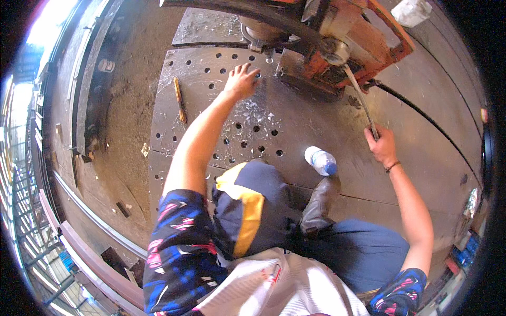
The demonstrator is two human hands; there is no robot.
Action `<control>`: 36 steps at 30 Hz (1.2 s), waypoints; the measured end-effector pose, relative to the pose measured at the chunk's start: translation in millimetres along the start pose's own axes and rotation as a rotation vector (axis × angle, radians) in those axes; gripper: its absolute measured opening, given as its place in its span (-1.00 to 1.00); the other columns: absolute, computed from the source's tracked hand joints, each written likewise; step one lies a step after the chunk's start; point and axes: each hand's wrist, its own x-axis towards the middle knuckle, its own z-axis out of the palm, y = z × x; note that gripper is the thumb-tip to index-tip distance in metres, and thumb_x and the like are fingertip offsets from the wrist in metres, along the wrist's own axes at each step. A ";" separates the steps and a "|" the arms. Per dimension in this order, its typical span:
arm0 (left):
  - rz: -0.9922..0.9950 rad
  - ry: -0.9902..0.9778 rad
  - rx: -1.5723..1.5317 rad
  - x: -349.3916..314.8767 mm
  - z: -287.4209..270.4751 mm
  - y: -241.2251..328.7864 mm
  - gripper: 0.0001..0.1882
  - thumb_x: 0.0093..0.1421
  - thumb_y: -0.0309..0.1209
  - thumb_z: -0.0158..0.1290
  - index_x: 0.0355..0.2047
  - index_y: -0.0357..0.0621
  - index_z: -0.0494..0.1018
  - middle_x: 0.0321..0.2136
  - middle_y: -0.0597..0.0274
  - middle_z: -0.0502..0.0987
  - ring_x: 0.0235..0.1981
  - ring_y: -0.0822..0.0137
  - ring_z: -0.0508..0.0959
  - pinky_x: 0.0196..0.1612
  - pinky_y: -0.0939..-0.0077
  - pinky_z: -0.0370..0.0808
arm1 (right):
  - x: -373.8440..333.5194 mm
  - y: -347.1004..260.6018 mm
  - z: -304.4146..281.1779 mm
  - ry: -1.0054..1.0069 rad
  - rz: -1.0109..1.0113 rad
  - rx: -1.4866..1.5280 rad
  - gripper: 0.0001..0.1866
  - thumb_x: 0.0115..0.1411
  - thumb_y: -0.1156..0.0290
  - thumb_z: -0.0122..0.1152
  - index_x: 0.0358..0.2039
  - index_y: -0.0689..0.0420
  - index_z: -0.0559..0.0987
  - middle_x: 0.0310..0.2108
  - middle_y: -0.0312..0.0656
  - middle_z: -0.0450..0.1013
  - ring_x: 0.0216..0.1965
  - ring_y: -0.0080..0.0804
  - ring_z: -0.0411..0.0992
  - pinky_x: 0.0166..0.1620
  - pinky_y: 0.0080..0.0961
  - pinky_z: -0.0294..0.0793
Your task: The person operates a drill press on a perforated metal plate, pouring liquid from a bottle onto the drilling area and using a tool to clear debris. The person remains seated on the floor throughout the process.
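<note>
My right hand [382, 146] is wrapped round the lower end of a bent metal lever [360, 97]. The lever runs up to the round hub of an orange drilling machine [363, 31], which stands on a steel plate [195, 126] with many round holes. My left hand [242, 82] reaches out over the plate, fingers apart, beside a row of holes and just below the machine's drill head [258, 34]. Pale shavings [253, 113] lie scattered below it. Left of my forearm lies a brush [179, 100] with a wooden handle.
A plastic bottle [320, 160] with a blue cap lies by my boot [321, 205]. A black cable [421, 116] crosses the plate on the right. White crumpled material [411, 11] sits at the far right, and a white cup-like container [106, 65] lies on the ground at left.
</note>
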 end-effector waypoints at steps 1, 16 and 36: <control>-0.010 0.046 0.026 8.8 21.0 1.7 -0.47 0.27 -0.07 -0.09 0.25 0.29 0.21 0.31 -0.08 0.03 0.31 -0.09 0.05 0.27 -0.11 0.03 | 0.5 4.0 6.3 0.050 -0.047 0.005 -0.61 0.13 0.09 0.17 -0.34 0.23 0.58 -0.43 0.10 0.51 -0.37 0.05 0.50 -0.28 -0.23 0.44; -0.210 0.443 -0.024 45.4 69.7 -10.2 -0.48 0.26 -0.05 -0.10 0.17 0.04 0.31 0.31 -0.18 -0.01 0.34 -0.11 -0.02 0.34 -0.09 -0.15 | 7.0 3.6 11.8 -0.085 0.073 0.084 -0.57 0.16 0.10 0.15 -0.25 0.28 0.59 -0.32 0.16 0.51 -0.27 0.16 0.46 -0.16 -0.17 0.42; -0.122 0.359 -0.169 -10.9 50.5 -4.5 -0.47 0.05 -0.31 0.07 0.05 -0.16 0.30 0.21 0.02 0.27 0.30 -0.04 0.11 0.31 -0.05 -0.01 | 6.8 -20.4 -4.6 -0.092 0.028 0.045 -0.61 0.16 0.11 0.14 -0.32 0.24 0.59 -0.43 0.14 0.50 -0.36 0.14 0.48 -0.23 -0.18 0.43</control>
